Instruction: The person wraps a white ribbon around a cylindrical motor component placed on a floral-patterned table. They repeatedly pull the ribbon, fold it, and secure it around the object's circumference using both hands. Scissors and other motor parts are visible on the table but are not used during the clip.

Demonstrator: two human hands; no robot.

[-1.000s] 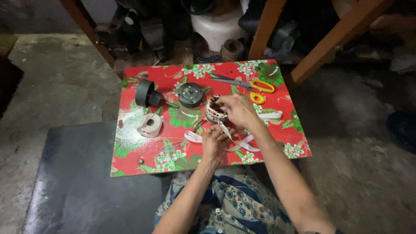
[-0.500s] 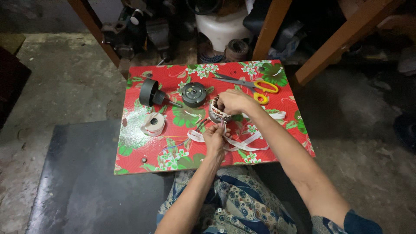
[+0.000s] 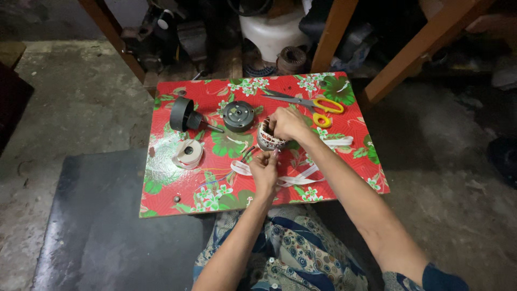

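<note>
Fingers of the right hand point(image 3: 287, 123) are curled tight over the top of the stator point(image 3: 267, 137), which sits on the red board point(image 3: 177, 202) just below the scissors point(image 3: 318, 105). Left hand point(image 3: 265, 171) is pinched shut on thin wires point(image 3: 246, 156) leading from the stator's near side; white tape point(image 3: 301, 175) lies touching that hand. Judged step: dressing the winding leads while the core is steadied. Next move likely needs a firm hold on the core and a gentle, even pull on the wires.
</note>
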